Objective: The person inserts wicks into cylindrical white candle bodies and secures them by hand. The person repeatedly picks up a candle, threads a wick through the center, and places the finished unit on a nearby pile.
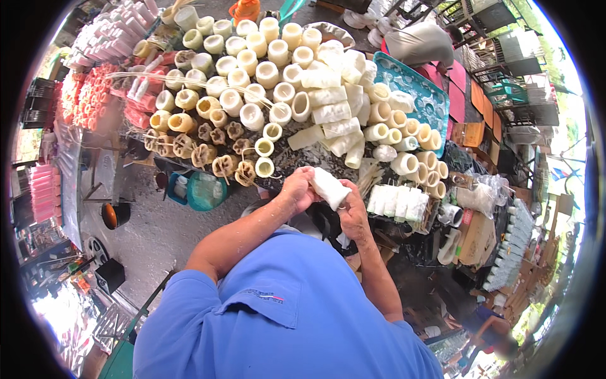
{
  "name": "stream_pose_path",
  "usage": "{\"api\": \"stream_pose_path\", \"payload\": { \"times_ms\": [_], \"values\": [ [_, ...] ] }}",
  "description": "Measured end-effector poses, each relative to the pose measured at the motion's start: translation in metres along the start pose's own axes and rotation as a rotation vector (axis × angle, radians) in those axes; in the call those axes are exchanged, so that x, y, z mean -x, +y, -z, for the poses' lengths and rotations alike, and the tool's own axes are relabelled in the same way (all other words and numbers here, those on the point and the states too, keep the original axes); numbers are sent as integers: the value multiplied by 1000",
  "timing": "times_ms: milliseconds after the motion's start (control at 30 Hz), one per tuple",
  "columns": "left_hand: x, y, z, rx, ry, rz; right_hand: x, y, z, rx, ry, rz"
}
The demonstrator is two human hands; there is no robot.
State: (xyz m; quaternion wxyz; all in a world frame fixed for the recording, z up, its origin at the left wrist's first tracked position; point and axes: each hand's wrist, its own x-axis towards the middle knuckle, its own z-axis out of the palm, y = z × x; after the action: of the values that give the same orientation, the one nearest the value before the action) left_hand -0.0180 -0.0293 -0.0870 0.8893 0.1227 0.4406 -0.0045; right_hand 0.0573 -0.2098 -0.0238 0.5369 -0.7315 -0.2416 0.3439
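Observation:
Between both hands, in front of my chest, is a white cylinder [329, 188] with a waxy or wrapped look, lying tilted. My left hand [298, 191] pinches its upper left end. My right hand [354, 215] grips the lower right end, its fingers partly hidden by the cylinder. Just beyond, on the table, stand small pale hollow cups [264, 167] that look like wax, and white cylinders [331, 112] lie piled. Right of my right hand sits a row of white cylinders [398, 202]. Some thin pale strips [371, 177] lie beside it.
Many cream hollow cylinders [267, 74] crowd the table. At the far right is a teal moulded tray [413, 79]. Pink pieces [88, 95] fill the left. Below the table edge stands a teal bucket [207, 191]. Another person [420, 44] bends over at the back right.

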Motion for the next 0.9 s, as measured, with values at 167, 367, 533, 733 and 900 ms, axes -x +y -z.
{"api": "stream_pose_path", "payload": {
  "times_ms": [167,367,533,733,900],
  "values": [
    [3,3,6,32,24,4,10,5,14,-189,-102,-168],
    [34,7,-6,-84,-187,-246,11,23,-1,-487,74,-250],
    [60,2,-21,-499,-294,-595,15,28,-7,-1120,30,-200],
    [73,7,-33,-648,-419,-827,14,15,-3,-954,4,-220],
    [81,17,-41,-507,-421,-660,21,4,12,-381,-36,-277]
  ]
}}
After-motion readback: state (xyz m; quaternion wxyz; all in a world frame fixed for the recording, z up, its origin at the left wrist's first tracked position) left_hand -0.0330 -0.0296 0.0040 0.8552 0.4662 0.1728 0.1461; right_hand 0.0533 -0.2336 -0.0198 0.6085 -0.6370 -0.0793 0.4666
